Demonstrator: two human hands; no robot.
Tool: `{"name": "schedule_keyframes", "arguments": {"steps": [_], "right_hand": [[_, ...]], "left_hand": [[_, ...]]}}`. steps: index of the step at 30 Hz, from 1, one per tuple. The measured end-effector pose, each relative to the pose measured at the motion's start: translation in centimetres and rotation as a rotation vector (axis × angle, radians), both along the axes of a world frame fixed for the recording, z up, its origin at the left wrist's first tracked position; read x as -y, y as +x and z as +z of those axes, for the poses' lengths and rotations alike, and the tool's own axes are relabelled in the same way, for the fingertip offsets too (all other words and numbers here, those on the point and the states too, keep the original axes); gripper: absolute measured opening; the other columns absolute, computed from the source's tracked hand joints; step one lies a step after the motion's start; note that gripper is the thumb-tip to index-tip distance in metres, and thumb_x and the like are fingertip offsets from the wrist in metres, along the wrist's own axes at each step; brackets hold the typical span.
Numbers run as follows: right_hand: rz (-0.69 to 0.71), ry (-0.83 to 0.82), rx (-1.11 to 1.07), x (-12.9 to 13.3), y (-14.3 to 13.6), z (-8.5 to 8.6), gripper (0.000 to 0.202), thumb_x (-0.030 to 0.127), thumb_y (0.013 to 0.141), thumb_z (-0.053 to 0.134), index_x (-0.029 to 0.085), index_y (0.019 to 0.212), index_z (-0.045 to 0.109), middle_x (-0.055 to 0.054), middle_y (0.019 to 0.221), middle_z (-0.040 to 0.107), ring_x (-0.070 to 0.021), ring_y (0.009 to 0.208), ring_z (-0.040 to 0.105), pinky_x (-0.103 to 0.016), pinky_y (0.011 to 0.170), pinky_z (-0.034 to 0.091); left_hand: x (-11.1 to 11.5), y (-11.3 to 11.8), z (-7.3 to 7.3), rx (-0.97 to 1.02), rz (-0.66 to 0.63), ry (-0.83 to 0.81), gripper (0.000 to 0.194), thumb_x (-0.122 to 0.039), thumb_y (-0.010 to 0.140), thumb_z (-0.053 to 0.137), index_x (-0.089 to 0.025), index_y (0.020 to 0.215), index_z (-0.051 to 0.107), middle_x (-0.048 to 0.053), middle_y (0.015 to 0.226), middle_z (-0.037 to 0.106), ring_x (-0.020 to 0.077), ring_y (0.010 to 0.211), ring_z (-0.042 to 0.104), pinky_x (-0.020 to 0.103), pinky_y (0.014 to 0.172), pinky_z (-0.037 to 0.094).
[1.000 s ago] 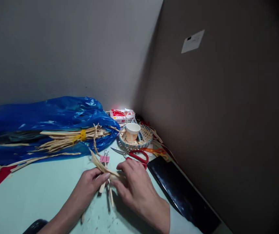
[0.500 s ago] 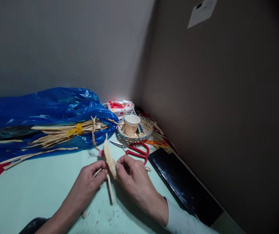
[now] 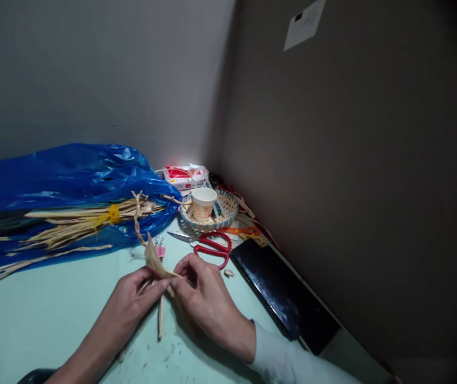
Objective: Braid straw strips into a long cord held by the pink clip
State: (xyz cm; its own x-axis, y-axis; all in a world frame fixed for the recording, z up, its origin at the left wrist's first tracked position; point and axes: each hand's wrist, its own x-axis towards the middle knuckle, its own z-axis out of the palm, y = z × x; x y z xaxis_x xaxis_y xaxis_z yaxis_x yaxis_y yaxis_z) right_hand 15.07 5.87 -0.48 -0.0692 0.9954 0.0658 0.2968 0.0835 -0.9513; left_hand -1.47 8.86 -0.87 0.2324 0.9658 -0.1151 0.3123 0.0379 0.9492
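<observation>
My left hand [image 3: 134, 298] is closed on pale dried plant strips [image 3: 160, 320], whose ends hang below the fingers toward the table. Thumb and fingers of my right hand [image 3: 204, 298] pinch a wider dried leaf piece [image 3: 154, 260], which rises above both hands and leans left. The two hands nearly touch at the thumbs. Just behind them lies a pink binder clip [image 3: 159, 250]. A twisted cord [image 3: 137, 221] runs from the clip area up to the blue bag. Red-handled scissors [image 3: 212, 248] lie beyond my right hand.
A blue plastic bag [image 3: 72, 170] with a tied straw bundle [image 3: 76, 221] lies at the left. Behind the scissors, a woven basket [image 3: 228, 210] holds a paper cup [image 3: 203, 202]. Orange scissors [image 3: 248, 233], a black flat object [image 3: 284, 293] and a wipes pack [image 3: 184, 176] sit nearby.
The wide leaf piece has tilted left and lower, and my hands have come closer together at the thumbs. The whole view has shifted, so the tabletop things appear further left.
</observation>
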Motion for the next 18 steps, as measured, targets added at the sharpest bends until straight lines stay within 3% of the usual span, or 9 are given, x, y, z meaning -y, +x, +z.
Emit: {"name": "schedule_keyframes", "arguments": {"steps": [4,9,15,18], "right_hand": [[-0.031,-0.003,0.001,0.2,-0.1,0.6,0.005,0.012,0.081,0.057,0.018,0.08,0.056,0.003,0.07,0.056,-0.0128,0.064,0.049,-0.024,0.059,0.035],[-0.096,0.014,-0.05,0.1,0.3,0.3,0.003,0.019,0.086,0.053,0.02,0.088,0.052,0.002,0.072,0.057,-0.0142,0.067,0.054,-0.024,0.06,0.038],[-0.039,0.01,-0.086,0.1,0.3,0.2,0.005,0.017,0.085,0.053,0.021,0.089,0.052,0.002,0.073,0.059,-0.0136,0.066,0.057,-0.023,0.059,0.041],[-0.003,0.006,-0.152,0.0,0.3,0.1,0.012,0.017,0.083,0.057,0.02,0.094,0.054,0.002,0.078,0.06,-0.0132,0.07,0.058,-0.023,0.062,0.044]], "left_hand": [[-0.1,-0.4,-0.9,-0.039,0.018,0.008,0.03,-0.05,0.07,0.073,-0.022,0.081,0.074,0.002,0.079,0.076,0.0285,0.086,0.067,0.029,0.076,0.051],[-0.2,-0.5,-1.5,-0.204,-0.042,0.116,0.029,-0.053,0.077,0.065,-0.025,0.068,0.066,-0.003,0.065,0.065,0.0212,0.067,0.06,0.024,0.061,0.044],[0.3,-0.6,-1.6,-0.259,0.023,0.114,0.038,-0.061,0.075,0.061,-0.029,0.091,0.073,0.003,0.099,0.079,0.0337,0.106,0.067,0.031,0.087,0.048],[0.8,-0.8,-1.8,-0.373,0.088,0.192,0.05,-0.065,0.074,0.056,-0.029,0.106,0.072,0.007,0.11,0.078,0.039,0.109,0.067,0.038,0.088,0.048]]}}
